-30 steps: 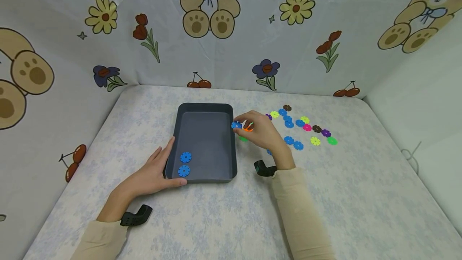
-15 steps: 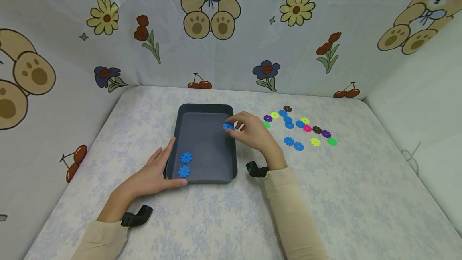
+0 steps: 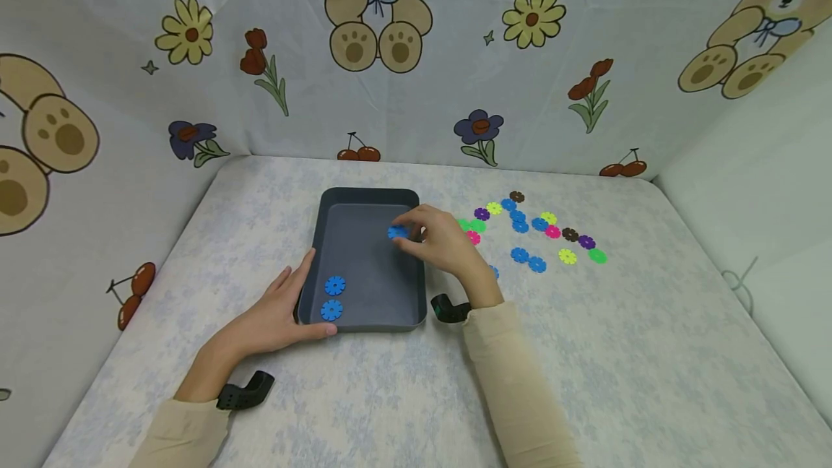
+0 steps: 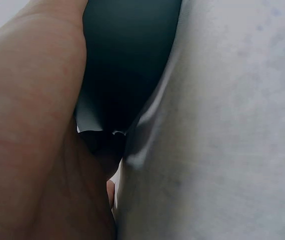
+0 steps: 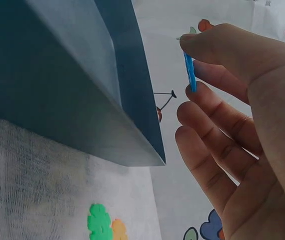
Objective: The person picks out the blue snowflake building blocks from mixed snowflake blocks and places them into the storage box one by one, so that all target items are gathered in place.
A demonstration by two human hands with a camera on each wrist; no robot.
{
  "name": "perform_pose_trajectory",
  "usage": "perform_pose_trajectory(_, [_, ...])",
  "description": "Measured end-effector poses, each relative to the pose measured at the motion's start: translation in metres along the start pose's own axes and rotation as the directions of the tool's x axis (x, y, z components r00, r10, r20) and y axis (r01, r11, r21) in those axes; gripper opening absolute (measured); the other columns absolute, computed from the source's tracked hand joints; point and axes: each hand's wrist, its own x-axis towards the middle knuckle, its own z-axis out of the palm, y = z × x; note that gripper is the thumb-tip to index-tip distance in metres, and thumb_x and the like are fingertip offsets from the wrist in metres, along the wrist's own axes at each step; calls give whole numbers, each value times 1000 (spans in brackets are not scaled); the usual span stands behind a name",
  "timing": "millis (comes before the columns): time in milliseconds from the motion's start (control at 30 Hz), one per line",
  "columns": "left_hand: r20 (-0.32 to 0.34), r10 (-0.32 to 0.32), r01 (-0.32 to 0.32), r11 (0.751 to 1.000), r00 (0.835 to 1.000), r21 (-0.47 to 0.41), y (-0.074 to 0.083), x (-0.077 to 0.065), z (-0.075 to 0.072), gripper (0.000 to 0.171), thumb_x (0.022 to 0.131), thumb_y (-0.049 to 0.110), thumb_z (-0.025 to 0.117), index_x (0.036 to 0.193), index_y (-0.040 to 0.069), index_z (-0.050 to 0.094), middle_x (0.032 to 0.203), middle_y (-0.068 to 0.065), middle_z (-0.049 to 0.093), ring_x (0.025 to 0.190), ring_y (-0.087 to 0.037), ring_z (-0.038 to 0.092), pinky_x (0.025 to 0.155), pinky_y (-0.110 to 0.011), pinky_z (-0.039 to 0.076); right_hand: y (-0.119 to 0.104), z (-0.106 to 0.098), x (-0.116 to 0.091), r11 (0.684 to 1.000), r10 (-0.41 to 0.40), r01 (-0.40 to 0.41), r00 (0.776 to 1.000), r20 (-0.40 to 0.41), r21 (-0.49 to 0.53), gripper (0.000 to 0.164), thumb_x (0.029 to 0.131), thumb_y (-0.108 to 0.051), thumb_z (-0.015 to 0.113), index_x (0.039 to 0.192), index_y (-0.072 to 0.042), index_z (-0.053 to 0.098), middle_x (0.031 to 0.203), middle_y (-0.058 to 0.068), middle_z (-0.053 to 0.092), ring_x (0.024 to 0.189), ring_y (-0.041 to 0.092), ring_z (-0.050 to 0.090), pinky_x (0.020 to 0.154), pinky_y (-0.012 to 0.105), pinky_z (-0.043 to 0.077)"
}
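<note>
A grey rectangular tray (image 3: 370,251) lies on the table. Two blue notched plastic discs, a farther disc (image 3: 334,285) and a nearer disc (image 3: 331,310), lie in its near left corner. My left hand (image 3: 266,316) rests against that corner, thumb along the near side and straight fingers along the left side. Over the right part of the tray, my right hand (image 3: 445,243) pinches another blue notched disc (image 3: 397,232) between thumb and fingertips. In the right wrist view this held disc (image 5: 189,70) appears edge-on, beside the tray wall (image 5: 132,80).
Right of the tray, several loose notched discs are scattered, among them a brown disc (image 3: 516,196), a pink disc (image 3: 552,232), a yellow disc (image 3: 568,257) and a green disc (image 3: 597,256). A patterned cloth backdrop (image 3: 416,107) rises behind the table.
My right hand has carried the blue disc leftward, from beside the tray's right rim to over its inside. Discs beneath that hand have come into view. My left hand stays put.
</note>
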Motion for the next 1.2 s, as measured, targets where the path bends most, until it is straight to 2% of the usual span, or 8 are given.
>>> perform_pose_trajectory(267, [4,19,-19,1000,1000,-6,-1,1,0,131,81,63,80,165,31,-16,173,-16,4,156,-52,-6,118,-76,9,-5,5,4,1000,-4,4,1000,12,6,28,94,-24,78,119,-11,77,106,4,69,83,16,62,71,27,55])
perform_pose_trajectory(900, [9,3,-3,1000,1000,-2,0,1,0,131,81,64,80,165,31,-16,173,-18,5,155,-54,-5,116,-79,11,-20,12,10,1000,-2,2,1000,26,3,27,94,-22,79,118,-12,77,109,4,69,83,15,63,69,24,55])
perform_pose_trajectory(1200, [9,-1,1,1000,1000,-7,-1,1,0,130,81,64,80,165,32,-15,174,-14,3,155,-54,-5,115,-80,12,-24,20,15,1000,-28,29,999,29,-11,26,94,-23,79,117,-13,78,105,3,69,81,16,63,70,23,54])
